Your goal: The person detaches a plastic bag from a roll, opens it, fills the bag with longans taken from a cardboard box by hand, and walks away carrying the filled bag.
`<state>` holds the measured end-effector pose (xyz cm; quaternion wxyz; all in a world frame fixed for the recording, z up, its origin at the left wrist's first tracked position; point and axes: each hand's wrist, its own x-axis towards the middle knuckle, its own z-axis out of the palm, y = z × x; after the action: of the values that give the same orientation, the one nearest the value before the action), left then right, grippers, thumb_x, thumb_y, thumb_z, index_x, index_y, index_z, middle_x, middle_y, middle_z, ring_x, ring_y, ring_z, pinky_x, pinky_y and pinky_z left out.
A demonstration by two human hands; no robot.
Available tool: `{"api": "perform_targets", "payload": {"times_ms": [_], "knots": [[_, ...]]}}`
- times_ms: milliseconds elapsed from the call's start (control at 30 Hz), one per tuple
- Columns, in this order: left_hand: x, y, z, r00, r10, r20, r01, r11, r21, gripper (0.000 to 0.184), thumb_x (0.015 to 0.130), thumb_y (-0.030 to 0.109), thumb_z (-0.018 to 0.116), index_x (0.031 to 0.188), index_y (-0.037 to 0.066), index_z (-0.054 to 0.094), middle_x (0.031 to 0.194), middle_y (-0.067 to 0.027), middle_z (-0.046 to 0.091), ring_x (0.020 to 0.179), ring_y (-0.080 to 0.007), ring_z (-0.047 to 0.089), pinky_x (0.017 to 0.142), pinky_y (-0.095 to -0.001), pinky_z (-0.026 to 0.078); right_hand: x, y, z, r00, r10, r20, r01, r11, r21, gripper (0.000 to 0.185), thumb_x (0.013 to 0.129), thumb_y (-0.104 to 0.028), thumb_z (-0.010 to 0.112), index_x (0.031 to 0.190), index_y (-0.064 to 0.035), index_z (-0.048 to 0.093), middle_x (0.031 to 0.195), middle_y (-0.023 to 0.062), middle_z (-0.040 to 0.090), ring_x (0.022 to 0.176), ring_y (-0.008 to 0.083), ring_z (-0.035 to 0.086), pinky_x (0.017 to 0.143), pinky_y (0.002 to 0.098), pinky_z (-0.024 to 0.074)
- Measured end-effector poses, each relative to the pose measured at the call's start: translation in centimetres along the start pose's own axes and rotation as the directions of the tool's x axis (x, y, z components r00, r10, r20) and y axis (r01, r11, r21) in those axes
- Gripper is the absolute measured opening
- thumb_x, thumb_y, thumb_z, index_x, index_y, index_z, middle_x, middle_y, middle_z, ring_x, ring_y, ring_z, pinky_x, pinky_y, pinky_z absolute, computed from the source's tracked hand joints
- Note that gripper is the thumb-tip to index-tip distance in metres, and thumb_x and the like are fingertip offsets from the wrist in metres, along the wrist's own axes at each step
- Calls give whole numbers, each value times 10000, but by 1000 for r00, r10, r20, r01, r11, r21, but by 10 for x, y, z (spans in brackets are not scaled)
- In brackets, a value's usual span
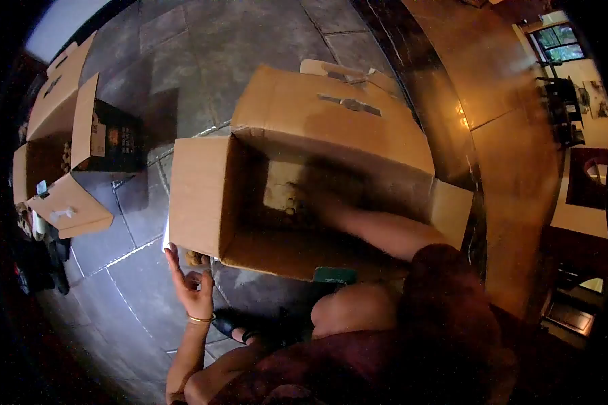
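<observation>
A large open cardboard box (338, 101) stands on the floor in front of me, its flaps folded outward. My right arm reaches down into it. My right hand (311, 197) is dark and smeared by motion, so its fingers do not show clearly. Close to that hand, on the box's bottom, are a pale patch (280, 179) and small lumpy shapes I cannot identify. My left hand (190, 280) is raised beside the lower corner of the left flap (197, 196), fingers stretched and thumb apart. Just behind its fingers lies a small brown lumpy thing (195, 258).
Another open cardboard box (61, 115) stands at the left, with small lumpy things inside. Dark items (40, 263) lie below it. My knee (358, 307) is close to the big box's near edge. Grey tiles (135, 287) meet a wooden floor (513, 155) at the right.
</observation>
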<state>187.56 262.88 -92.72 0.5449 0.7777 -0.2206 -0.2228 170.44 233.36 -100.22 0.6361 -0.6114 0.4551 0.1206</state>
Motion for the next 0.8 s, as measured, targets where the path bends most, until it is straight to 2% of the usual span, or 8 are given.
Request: {"api": "perform_targets", "payload": {"times_ms": [133,233,300,500,567,667,767,800], "knots": [[0,2,2,1000,20,-21,-20,1000,-10,928,728,-98,579,1518,86,129,1539,-138,262,715,-44,515,577,-169,417,77,90,43,923,-383,33,328,741,-586,504,929,-405,494,1321,-90,474,1388,275,358,1155,446,478,967,437,428],[-2,-3,-3,1000,27,-16,-27,1000,0,915,739,-106,573,1518,95,137,1540,-132,260,718,-55,530,567,-177,425,50,61,39,857,-304,416,507,356,-785,486,927,-403,482,1309,-104,483,1375,278,365,1221,458,404,1017,464,379],[-2,-6,-5,998,69,-5,-69,997,28,893,755,-124,547,1518,108,145,1543,-119,252,697,-79,558,555,-196,453,36,50,36,854,-198,481,519,257,-815,478,919,-393,479,1301,-107,487,1368,279,371,1242,464,372,1042,492,345],[-1,-7,-6,997,81,-2,-81,995,52,893,753,-125,535,1520,108,140,1539,-132,257,703,-74,555,552,-189,445,46,84,51,890,-364,275,427,450,-785,442,880,-363,496,1237,-105,531,1317,273,420,1200,462,382,1033,541,312],[0,-3,-5,999,50,-5,-50,999,6,895,744,-106,566,1514,80,151,1539,-146,256,904,-82,541,591,-173,429,65,112,69,832,-532,159,431,436,-790,426,875,-373,500,1206,-113,560,1275,256,470,1174,463,400,999,543,329],[-1,1,-3,999,47,-4,-47,999,6,897,738,-98,581,1511,62,156,1538,-158,258,1019,-91,534,616,-166,422,70,118,77,861,-498,107,374,475,-797,394,869,-390,515,1155,-135,609,1137,212,580,1097,444,472,920,565,352],[-2,0,-4,999,44,-16,-44,999,19,901,734,-98,583,1511,62,156,1534,-162,267,989,-83,537,608,-164,417,88,144,91,662,-749,-30,518,485,-704,351,842,-392,545,1053,-132,652,984,191,639,969,413,554,831,538,399],[-2,-2,-6,999,38,-21,-37,999,22,903,733,-98,585,1511,63,155,1532,-162,271,970,-78,539,604,-162,415,83,128,87,750,-661,31,517,556,-651,348,839,-391,548,1036,-127,659,965,195,641,943,403,568,821,528,411]]}}
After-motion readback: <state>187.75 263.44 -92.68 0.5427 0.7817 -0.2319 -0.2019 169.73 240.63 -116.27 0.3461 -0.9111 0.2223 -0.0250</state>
